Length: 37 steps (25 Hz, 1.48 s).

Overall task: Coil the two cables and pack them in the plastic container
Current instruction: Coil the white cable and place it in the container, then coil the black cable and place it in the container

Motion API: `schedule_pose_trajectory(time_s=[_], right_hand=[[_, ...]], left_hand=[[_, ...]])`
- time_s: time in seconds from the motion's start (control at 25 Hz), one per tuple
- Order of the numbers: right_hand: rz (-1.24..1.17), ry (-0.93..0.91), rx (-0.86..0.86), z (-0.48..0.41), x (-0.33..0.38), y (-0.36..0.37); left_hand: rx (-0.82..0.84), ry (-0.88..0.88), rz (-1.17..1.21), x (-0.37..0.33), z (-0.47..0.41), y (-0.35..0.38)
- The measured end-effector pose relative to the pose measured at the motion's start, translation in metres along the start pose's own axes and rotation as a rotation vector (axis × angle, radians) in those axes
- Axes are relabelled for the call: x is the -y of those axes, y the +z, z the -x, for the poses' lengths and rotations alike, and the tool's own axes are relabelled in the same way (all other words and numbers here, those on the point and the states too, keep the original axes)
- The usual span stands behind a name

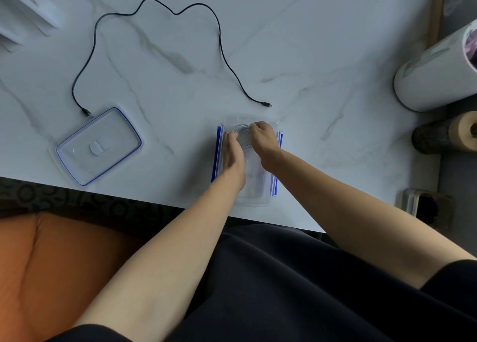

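Observation:
A clear plastic container (255, 192) with blue side clips stands near the table's front edge. A coiled white cable (243, 135) lies in its far end. My left hand (233, 156) and my right hand (264, 141) are both over the container, fingertips pinching the coil from either side. A black cable (220, 40) lies uncoiled in a long loop across the table behind, its plugs near the lid and near the container. The container's lid (98, 145), clear with a blue rim, lies flat at the left.
The marble table's front edge (154, 200) runs just below the container. A white cylinder (436, 71) and a wooden roll (446, 135) lie at the right. White objects sit at the far left corner. An orange seat is beneath at left.

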State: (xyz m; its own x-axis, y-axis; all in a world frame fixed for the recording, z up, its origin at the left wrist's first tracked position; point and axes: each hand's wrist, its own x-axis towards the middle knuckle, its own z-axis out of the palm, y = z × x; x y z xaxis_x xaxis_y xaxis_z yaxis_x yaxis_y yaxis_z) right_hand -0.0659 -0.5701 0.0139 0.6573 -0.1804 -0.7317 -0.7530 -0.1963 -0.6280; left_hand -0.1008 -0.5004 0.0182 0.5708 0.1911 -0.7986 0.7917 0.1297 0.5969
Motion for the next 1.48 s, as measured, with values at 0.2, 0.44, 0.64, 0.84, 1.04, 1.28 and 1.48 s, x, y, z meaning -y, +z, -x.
schedule_pose_trajectory(time_s=[0.2,0.44,0.64,0.84,1.04,1.28,1.48], right_hand=[[-0.052,0.017,0.004,0.003,-0.001,-0.004],[-0.058,-0.124,-0.008,0.017,0.006,-0.026],[-0.06,-0.266,0.029,0.023,0.024,-0.044],[0.129,-0.395,-0.015,0.008,0.052,-0.05],[0.378,-0.415,-0.082,-0.034,0.07,-0.035],[0.73,-0.333,-0.116,-0.073,0.066,-0.023],[0.89,-0.261,-0.134,-0.09,0.062,-0.015]], left_hand=[[-0.017,0.096,-0.041,0.001,0.005,-0.003],[0.005,0.166,-0.014,-0.014,0.018,-0.005],[0.045,0.308,-0.028,-0.032,0.022,-0.02],[-0.015,0.49,-0.291,-0.064,-0.003,-0.038],[-0.004,0.404,-0.459,-0.1,-0.045,-0.038],[0.045,0.207,-0.521,-0.121,-0.106,-0.022],[0.065,0.118,-0.443,-0.131,-0.143,-0.007]])
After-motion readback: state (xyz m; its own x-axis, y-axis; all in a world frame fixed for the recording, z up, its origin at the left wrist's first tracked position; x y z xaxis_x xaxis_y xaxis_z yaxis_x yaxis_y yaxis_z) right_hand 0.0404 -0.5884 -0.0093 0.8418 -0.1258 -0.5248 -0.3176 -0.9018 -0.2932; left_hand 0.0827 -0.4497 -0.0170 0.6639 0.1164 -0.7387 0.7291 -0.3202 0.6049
